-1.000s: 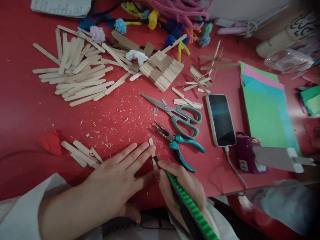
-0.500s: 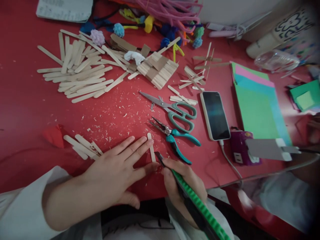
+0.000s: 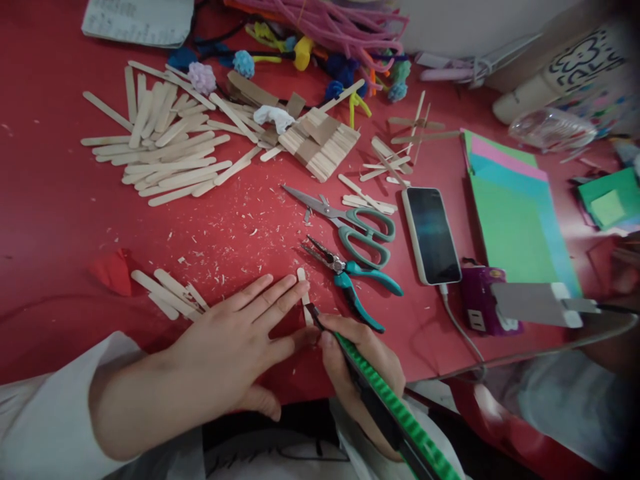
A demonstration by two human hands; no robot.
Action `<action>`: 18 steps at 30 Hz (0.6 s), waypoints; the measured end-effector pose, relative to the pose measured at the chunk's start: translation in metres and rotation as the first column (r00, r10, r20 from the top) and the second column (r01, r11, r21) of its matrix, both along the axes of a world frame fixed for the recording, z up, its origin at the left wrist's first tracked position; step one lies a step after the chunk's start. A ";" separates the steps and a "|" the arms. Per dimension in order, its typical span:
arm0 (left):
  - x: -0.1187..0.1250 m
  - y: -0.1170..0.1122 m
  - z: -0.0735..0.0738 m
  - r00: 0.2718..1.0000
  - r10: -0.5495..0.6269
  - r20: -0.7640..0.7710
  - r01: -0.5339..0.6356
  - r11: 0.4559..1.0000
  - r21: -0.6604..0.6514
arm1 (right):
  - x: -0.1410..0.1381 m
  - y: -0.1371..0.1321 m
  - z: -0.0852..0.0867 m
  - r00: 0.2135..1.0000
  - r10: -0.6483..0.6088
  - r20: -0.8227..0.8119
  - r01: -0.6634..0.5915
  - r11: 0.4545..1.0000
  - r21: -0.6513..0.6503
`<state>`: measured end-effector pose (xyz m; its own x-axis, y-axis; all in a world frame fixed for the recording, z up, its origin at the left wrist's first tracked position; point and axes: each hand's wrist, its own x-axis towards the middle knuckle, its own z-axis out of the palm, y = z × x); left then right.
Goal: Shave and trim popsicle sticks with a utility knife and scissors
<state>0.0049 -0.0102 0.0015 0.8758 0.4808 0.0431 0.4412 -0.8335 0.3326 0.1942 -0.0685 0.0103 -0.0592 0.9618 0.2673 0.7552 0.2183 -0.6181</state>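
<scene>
One craft stick (image 3: pixel 305 299) pinned

Left hand (image 3: pixel 245 333) splayed, pressing it at its two o'clock; right hand (image 3: pixel 383 360) clamped on the green cutter (image 3: pixel 395 409) — blade (image 3: pixel 313 311) against wood. Best angle that away from skin — light, even strokes.

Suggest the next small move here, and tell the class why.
Probably a light, short stroke of the knife along the stick: the right hand grips the knife with its blade at the stick, and the left hand lies spread with fingertips on it.
</scene>
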 end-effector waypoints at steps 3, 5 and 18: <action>0.000 0.001 0.000 1.000 0.001 0.004 -0.001 1.000 -0.007 | 0.000 0.002 0.000 0.999 0.035 0.004 -0.035 0.999 0.017; 0.001 0.000 0.000 1.000 0.003 0.002 -0.003 1.000 -0.019 | 0.000 0.003 0.000 0.998 0.053 0.013 -0.053 0.999 0.011; 0.002 0.000 0.001 1.000 -0.006 0.008 0.006 1.000 -0.013 | -0.004 0.010 -0.003 0.996 0.084 -0.027 -0.084 0.996 -0.010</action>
<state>0.0065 -0.0103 0.0022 0.8781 0.4765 0.0441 0.4338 -0.8315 0.3471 0.1903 -0.0580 0.0076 -0.1327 0.9568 0.2589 0.7175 0.2729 -0.6409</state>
